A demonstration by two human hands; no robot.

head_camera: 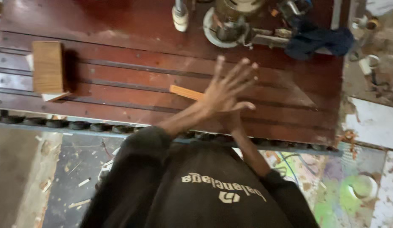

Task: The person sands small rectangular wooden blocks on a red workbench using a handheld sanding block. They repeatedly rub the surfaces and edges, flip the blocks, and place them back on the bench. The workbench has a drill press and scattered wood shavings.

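- At the far left I see a wooden block (47, 66) standing on the red-brown table (133, 29), well apart from both hands. It looks set aside there, out of the way.
- A row of dark rollers (78, 125) runs along the table's near edge. Below it, the floor (78, 169) is littered with wood chips.
- A thin, light wooden strip (186, 92) lies flat across the table's grooves, left of centre. Its right end disappears under the left hand, so I cannot tell whether it is touched or merely covered.
- The left hand (225, 95) reaches in from the near left, palm down over the table. Its fingers (241, 71) are spread wide apart and grip nothing, and the thumb points right. I judge it hovers or presses flat rather than grasps.
- The right hand (233, 121) comes up from the near right and crosses beneath the left one. It is mostly hidden, so I cannot tell how its fingers stand.
- At the far edge are a white cylinder (179, 17) and a round metal machine head (230, 21).
- Right of these, a blue cloth (319, 40) is draped over the machine's arm.
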